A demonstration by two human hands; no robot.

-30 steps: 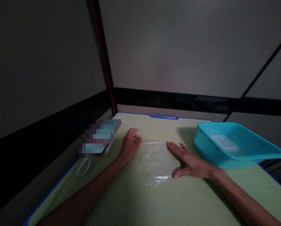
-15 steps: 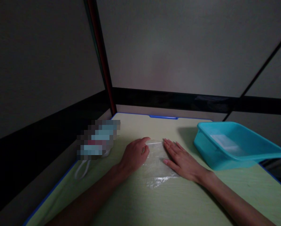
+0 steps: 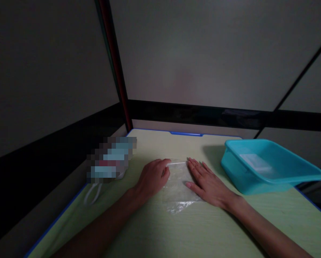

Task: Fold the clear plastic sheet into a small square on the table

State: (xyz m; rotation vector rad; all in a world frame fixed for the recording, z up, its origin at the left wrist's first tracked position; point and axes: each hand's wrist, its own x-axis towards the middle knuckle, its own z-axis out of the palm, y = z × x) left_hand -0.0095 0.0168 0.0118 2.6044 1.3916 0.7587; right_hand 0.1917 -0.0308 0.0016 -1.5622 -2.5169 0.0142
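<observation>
A clear, thin plastic bag (image 3: 178, 184) lies flat on the pale green table, with a crinkled near edge and a bright fold line along its far side. My left hand (image 3: 154, 176) is curled at the bag's left edge, index finger and thumb bent in on the plastic at its far left corner; the other fingertips are partly hidden. Flat on the bag's right side rests my right hand (image 3: 209, 182), its fingers stretched forward and the thumb apart, holding nothing between them.
A turquoise plastic basin (image 3: 235, 168) stands at the right, with a flat white item (image 3: 255, 162) inside. At the left edge lies a blurred-out object (image 3: 112, 157) with a white loop strap (image 3: 92, 195). The blue-edged table (image 3: 149, 145) meets walls behind and at the left.
My left index finger has bent inward at the bag's far left corner, where it was stretched out before. My right hand remains flat in nearly the same spot.
</observation>
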